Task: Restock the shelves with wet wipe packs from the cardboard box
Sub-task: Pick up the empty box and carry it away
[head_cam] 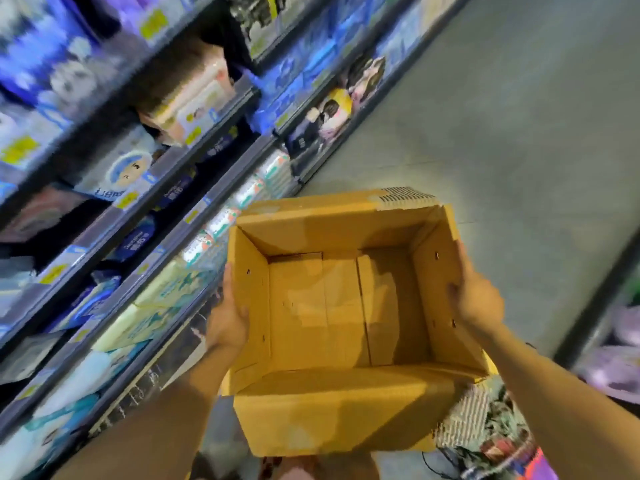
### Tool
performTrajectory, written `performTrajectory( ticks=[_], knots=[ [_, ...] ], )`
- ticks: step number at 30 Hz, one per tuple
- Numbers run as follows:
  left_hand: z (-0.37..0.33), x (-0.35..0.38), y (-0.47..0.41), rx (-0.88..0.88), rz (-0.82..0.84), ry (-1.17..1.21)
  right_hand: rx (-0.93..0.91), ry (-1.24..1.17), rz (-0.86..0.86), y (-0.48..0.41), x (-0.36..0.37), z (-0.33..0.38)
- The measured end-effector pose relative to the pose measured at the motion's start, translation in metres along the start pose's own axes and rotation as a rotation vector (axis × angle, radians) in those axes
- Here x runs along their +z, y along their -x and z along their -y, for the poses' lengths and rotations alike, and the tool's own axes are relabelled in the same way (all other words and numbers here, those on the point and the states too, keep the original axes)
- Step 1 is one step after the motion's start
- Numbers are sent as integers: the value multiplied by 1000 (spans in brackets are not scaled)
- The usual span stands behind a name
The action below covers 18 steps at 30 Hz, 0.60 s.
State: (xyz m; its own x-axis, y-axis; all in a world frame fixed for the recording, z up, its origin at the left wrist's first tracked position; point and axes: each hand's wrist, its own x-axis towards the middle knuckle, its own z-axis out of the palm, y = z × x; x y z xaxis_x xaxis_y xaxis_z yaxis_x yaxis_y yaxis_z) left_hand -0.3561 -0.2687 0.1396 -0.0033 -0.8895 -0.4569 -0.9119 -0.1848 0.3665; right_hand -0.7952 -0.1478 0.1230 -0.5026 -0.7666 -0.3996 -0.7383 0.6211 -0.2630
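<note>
You hold the cardboard box [346, 225] up between both hands, open side toward you, just beside the lower shelves [173, 237], and nothing lies in it: only the overlapping bottom flaps show. The wet wipe packs [242, 200] that can be made out stand in a row on the shelf beside the box's far left corner, so the restocking looks about finished, though blur hides much of the shelving. Your left hand [227, 320] lies flat against the outside of the left wall, fingers straight and pointing up. Your right hand [474, 299] takes the right wall with what seems to be the thumb on the inner face and the fingers outside; the blur makes that uncertain. The main risk is the hold itself: on the left the box is carried by sideways pressure alone, so easing either hand could let it slide and drop to the floor [519, 98], and squeezing harder could buckle the thin walls inward. The box's left corner is close to the shelf edge, and a swing that way could knock the front packs off. The near flap [329, 410] hangs toward you and hides the ground at your feet, where patterned clutter [485, 420] lies at your right, so a blind step could trip you.
</note>
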Motion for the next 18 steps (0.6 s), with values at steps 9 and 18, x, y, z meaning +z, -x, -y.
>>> performTrajectory(
  ticks=[9,18],
  knots=[
    [-222,-125,-32,353,-16,-141,209,-42,-177,13,-204,-39],
    [-405,-228,-73,655,-24,-262,310,-40,-277,11,-370,-47]
  ],
)
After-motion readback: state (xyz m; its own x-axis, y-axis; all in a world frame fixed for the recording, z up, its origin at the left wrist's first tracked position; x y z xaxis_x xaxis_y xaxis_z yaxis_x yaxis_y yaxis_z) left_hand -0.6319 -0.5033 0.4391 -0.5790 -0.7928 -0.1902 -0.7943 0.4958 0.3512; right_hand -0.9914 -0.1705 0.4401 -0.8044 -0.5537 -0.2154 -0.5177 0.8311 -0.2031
